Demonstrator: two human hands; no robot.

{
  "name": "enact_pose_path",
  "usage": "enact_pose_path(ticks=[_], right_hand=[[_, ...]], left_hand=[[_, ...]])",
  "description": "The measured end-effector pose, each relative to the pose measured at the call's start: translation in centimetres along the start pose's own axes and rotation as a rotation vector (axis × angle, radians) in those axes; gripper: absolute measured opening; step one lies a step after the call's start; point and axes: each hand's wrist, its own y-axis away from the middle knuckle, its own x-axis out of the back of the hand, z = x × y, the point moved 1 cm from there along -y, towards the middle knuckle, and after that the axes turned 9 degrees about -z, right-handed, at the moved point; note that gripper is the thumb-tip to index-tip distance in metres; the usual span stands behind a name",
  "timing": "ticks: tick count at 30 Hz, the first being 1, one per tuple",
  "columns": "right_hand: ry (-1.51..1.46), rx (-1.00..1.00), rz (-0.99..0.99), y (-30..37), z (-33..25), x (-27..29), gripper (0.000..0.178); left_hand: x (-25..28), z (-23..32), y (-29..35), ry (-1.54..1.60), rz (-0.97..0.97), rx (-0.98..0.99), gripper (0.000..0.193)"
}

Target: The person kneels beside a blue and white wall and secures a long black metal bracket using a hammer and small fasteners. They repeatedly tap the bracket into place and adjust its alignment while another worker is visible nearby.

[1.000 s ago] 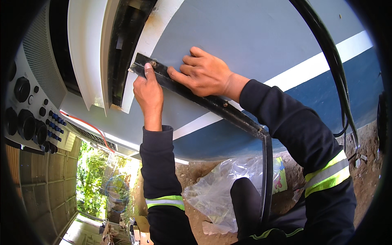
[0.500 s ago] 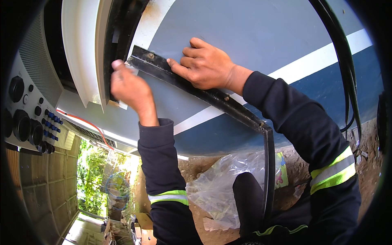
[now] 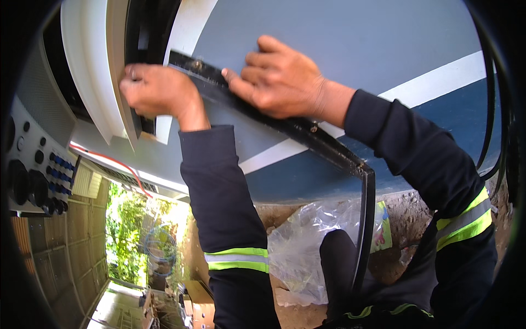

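"Fingers (image 3: 241,86) of the right hand (image 3: 290,82) are curled over the black bar (image 3: 329,147), one tip lying on it; I can't tell if they grip."

"And the left hand (image 3: 164,90)?"

"Its fingers are bent in and blurred, just beyond the bar's upper-left end. Whether they hold anything, I can't tell."

"Which way does the bar run?"

"Along the painted panel (image 3: 361,44): its long axis slopes from that end down rightward to a corner, where a second section turns down beside a dark-trousered knee (image 3: 337,255)."

"How do the hands sit?"

"Right one shows its back above the bar, its forearm lying out past the corner. The left forearm is upright below the bar, wrist bent leftward."

"Edges and room?"

"A white flap (image 3: 87,66) stands past the bar's upper end, close to the left hand, with a dark opening (image 3: 156,27) between. Above the bar, the panel's grey part spreads wide. Clear plastic sheet (image 3: 298,241) lies by the second section; black cables (image 3: 489,88) hang well right of the corner."
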Motion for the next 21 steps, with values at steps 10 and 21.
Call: enact_pose_path(ticks=[10, 21], right_hand=[[-0.006, -0.005, -0.043, -0.7, 0.2, 0.8, 0.025], [-0.182, -0.005, -0.107, 0.1, 1.0, 0.1, 0.034]], left_hand=[[3.3, -1.0, 3.0, 0.114, -0.337, 0.158, 0.055], [2.8, -3.1, 12.1, -0.060, -0.608, 0.238, 0.050]])
